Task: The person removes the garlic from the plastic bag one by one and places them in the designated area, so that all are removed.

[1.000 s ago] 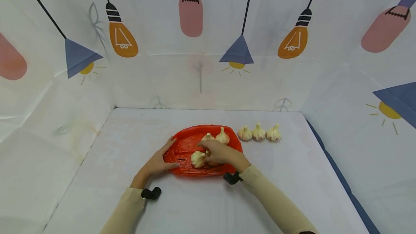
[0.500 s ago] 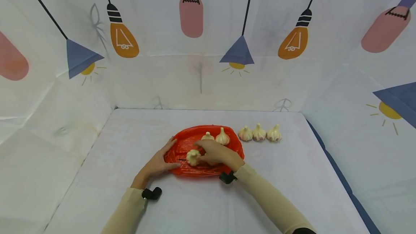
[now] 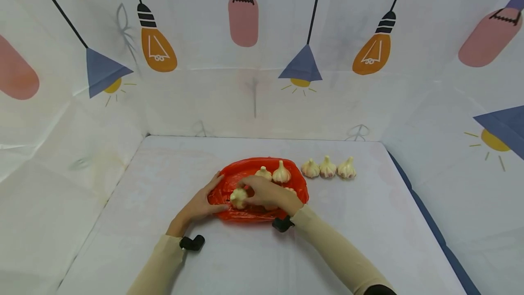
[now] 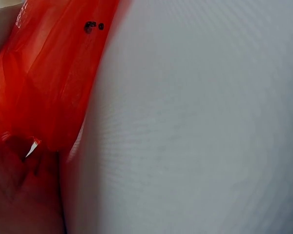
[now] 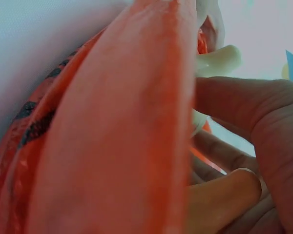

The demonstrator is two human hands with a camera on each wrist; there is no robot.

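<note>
A red plastic bag (image 3: 241,166) lies spread open on the white table, with several garlic bulbs inside. My left hand (image 3: 199,205) holds the bag's left end, thumb along the front and fingers behind. Over the bag's left half, my right hand (image 3: 262,192) pinches a garlic bulb (image 3: 236,198) between thumb and fingers. Behind that hand stand a garlic bulb (image 3: 281,173) with its stem up and another bulb (image 3: 263,173), while others are partly hidden under the palm. The right wrist view has the bag's wall (image 5: 122,126) in front of the thumb (image 5: 239,100).
Three garlic bulbs stand in a row right of the bag: a left bulb (image 3: 309,169), a middle bulb (image 3: 327,168) and a right bulb (image 3: 346,169). White sheets printed with lamps (image 3: 300,63) enclose the white table (image 3: 245,263) at the back and sides.
My right hand has moved left inside the bag, carrying the garlic bulb toward my left hand. My left hand has stayed on the bag's left end.
</note>
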